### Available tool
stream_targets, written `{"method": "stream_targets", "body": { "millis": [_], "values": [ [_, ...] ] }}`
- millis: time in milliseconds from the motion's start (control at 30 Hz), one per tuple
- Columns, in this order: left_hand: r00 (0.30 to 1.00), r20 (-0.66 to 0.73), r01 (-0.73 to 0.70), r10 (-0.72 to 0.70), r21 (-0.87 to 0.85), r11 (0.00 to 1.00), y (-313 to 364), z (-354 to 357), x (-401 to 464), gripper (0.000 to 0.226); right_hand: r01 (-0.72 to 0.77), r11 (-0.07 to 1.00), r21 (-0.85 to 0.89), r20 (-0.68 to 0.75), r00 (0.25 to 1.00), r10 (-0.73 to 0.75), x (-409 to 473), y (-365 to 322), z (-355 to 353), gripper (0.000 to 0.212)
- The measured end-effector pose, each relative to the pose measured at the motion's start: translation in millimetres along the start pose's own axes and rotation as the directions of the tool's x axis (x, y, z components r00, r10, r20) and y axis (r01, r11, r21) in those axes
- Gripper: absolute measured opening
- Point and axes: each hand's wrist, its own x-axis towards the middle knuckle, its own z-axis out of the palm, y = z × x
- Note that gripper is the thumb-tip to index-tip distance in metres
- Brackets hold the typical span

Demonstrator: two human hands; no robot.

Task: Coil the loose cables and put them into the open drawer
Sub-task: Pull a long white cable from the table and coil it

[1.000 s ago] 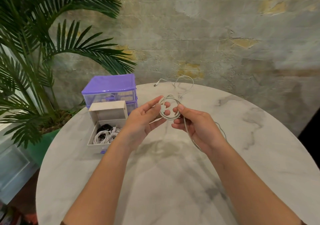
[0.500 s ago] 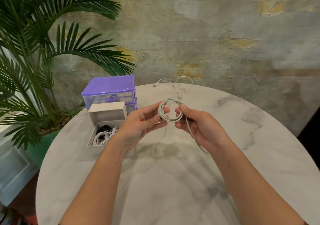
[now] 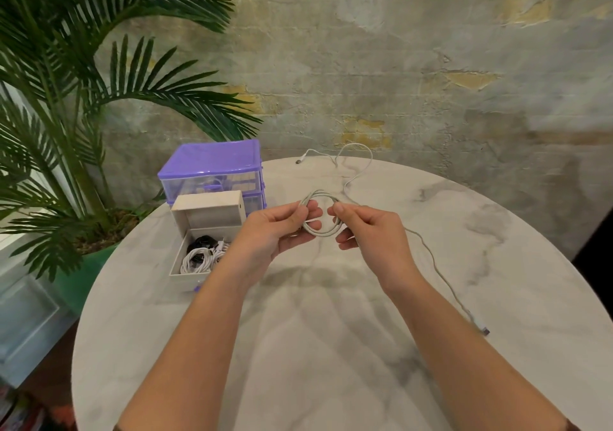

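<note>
A grey cable (image 3: 321, 231) is wound into a small coil held above the table between both hands. My left hand (image 3: 275, 231) pinches the coil's left side, and my right hand (image 3: 368, 231) pinches its right side. The cable's loose tail (image 3: 441, 274) trails right across the table to a plug (image 3: 485, 330). A second white cable (image 3: 356, 165) lies loose at the table's far edge. The open drawer (image 3: 185, 273) stands at the left, with coiled white cables (image 3: 199, 259) and a black item inside.
A purple drawer unit (image 3: 212, 168) stands behind the open drawer. The round marble table (image 3: 331, 347) ends close to a rough wall. A potted palm (image 3: 66, 132) stands beside the table's left edge.
Both hands have kept winding the grey cable; my left fingers have curled from spread to a pinch on the coil. The tail now lies stretched out to the right on the table.
</note>
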Motion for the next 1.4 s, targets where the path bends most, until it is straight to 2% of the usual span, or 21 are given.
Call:
{"method": "stream_targets", "body": {
  "millis": [167, 233, 300, 333, 367, 433, 533, 633, 733, 800, 900, 967, 1133, 1400],
  "values": [
    [0.983, -0.171, -0.083, 0.070, -0.068, 0.994, -1.6, -0.2, 4.3, 0.021, 0.151, 0.955, -0.256, 0.082, 0.988, -0.134, 3.9, 17.9, -3.6, 0.017],
    [0.965, -0.244, -0.126, 0.096, -0.113, 0.985, -0.1, -3.9, 6.5, 0.018, 0.260, 0.832, -0.490, 0.131, 0.966, -0.224, 7.8, 27.0, -6.1, 0.026],
    [0.950, -0.294, -0.158, 0.104, -0.166, 0.973, 1.7, -8.0, 7.9, 0.018, 0.307, 0.626, -0.717, 0.148, 0.945, -0.293, 11.8, 35.5, -9.1, 0.033],
    [0.945, -0.309, -0.170, 0.105, -0.193, 0.966, 2.6, -9.5, 8.5, 0.019, 0.284, 0.575, -0.767, 0.129, 0.947, -0.296, 13.7, 40.4, -10.8, 0.035],
    [0.942, -0.318, -0.180, 0.104, -0.220, 0.959, 3.6, -10.4, 8.6, 0.019, 0.248, 0.572, -0.782, 0.096, 0.954, -0.283, 15.5, 45.2, -12.4, 0.036],
    [0.942, -0.322, -0.187, 0.094, -0.271, 0.944, 6.0, -10.2, 8.8, 0.018, 0.164, 0.672, -0.722, 0.018, 0.975, -0.219, 18.4, 53.9, -15.5, 0.032],
    [0.957, -0.280, -0.160, 0.067, -0.323, 0.933, 9.3, -8.3, 7.2, 0.017, 0.001, 0.868, -0.496, -0.084, 0.995, -0.049, 23.6, 56.5, -20.5, 0.024],
    [0.973, -0.224, -0.125, 0.055, -0.314, 0.941, 9.6, -7.2, 4.8, 0.018, -0.108, 0.948, -0.299, -0.046, 0.994, 0.099, 25.7, 57.1, -24.5, 0.022],
    [0.977, -0.210, -0.111, 0.047, -0.306, 0.946, 8.7, -7.2, 3.8, 0.018, -0.121, 0.958, -0.261, 0.028, 0.991, 0.133, 23.1, 58.2, -25.5, 0.026],
    [0.979, -0.199, -0.094, 0.033, -0.308, 0.947, 8.4, -7.5, 4.0, 0.017, -0.128, 0.976, -0.177, 0.047, 0.989, 0.138, 22.6, 56.8, -25.2, 0.025],
    [0.987, -0.159, -0.052, 0.010, -0.263, 0.963, 8.8, -6.8, 3.7, 0.016, -0.216, 0.967, 0.137, 0.036, 0.976, 0.213, 25.2, 54.2, -25.7, 0.021],
    [0.991, -0.137, -0.022, -0.006, -0.204, 0.979, 7.7, -6.4, 3.6, 0.017, -0.207, 0.937, 0.283, -0.017, 0.975, 0.220, 28.2, 52.5, -28.6, 0.018],
    [0.991, -0.126, 0.023, -0.035, -0.098, 0.995, 3.4, -9.7, 2.8, 0.024, -0.080, 0.936, 0.342, -0.054, 0.993, 0.105, 30.7, 44.0, -35.6, 0.019],
    [0.991, -0.100, 0.069, -0.092, -0.210, 0.975, 3.3, -5.6, 3.3, 0.022, -0.033, 0.924, 0.380, 0.006, 0.999, 0.033, 30.0, 39.5, -41.9, 0.018]
  ]
}}
